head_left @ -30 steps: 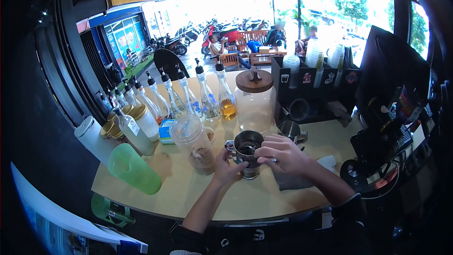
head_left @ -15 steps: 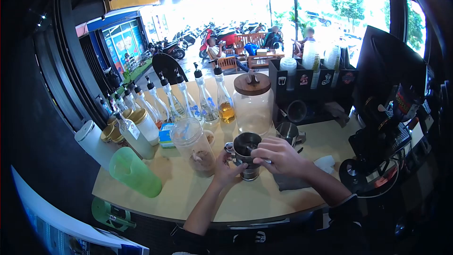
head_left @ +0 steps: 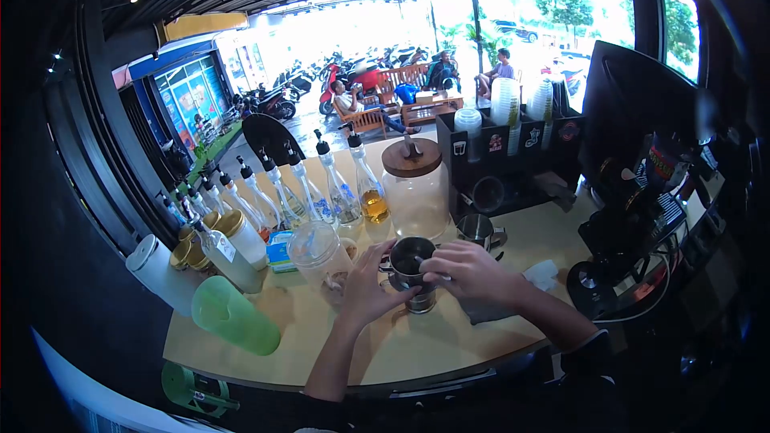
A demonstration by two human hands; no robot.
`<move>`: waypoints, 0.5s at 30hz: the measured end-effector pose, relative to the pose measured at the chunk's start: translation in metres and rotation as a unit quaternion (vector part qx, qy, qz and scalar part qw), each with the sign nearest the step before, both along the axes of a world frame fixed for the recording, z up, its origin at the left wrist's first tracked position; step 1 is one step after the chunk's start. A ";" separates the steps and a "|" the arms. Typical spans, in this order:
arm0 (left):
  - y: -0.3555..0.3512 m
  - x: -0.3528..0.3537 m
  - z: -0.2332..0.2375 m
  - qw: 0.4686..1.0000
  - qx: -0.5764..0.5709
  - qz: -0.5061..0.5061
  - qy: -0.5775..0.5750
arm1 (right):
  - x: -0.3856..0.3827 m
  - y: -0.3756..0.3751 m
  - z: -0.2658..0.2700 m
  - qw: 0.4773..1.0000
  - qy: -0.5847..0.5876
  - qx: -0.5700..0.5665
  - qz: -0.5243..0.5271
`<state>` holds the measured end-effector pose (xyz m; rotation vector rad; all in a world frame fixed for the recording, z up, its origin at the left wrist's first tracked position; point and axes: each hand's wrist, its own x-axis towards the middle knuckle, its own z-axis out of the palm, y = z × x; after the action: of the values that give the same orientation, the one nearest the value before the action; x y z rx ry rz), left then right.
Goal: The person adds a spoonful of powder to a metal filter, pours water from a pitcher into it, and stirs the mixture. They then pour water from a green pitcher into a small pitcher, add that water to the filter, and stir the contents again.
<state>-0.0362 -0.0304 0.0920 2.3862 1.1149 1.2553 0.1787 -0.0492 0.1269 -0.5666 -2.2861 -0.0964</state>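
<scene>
A metal mug with a dark inside is in front of me, above a smaller shiny metal cup. My left hand is closed around the mug's left side, fingers behind and thumb across its front. My right hand is closed at the rim on a thin metal handle, seemingly a spoon's; its lower end is in the mug. Left of my left hand stands a clear plastic jar with brown contents. Behind my right hand is another metal pitcher.
Pump bottles line the counter's back beside a large glass jar with a wooden lid. A green pitcher stands left. At right are a cup holder, a white tissue and black equipment. People sit outside.
The camera view has turned slightly right. My left fingers have shifted and straightened at the mug's side. My right hand stays on the thin handle at the rim.
</scene>
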 end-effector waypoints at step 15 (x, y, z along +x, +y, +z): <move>-0.002 0.023 -0.005 0.996 -0.021 0.087 0.003 | -0.005 -0.012 -0.008 0.999 0.015 -0.014 -0.041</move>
<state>-0.0137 -0.0327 0.0866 2.3052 1.3633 1.2652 0.1732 -0.0608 0.1190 -0.6719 -2.2391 -0.0955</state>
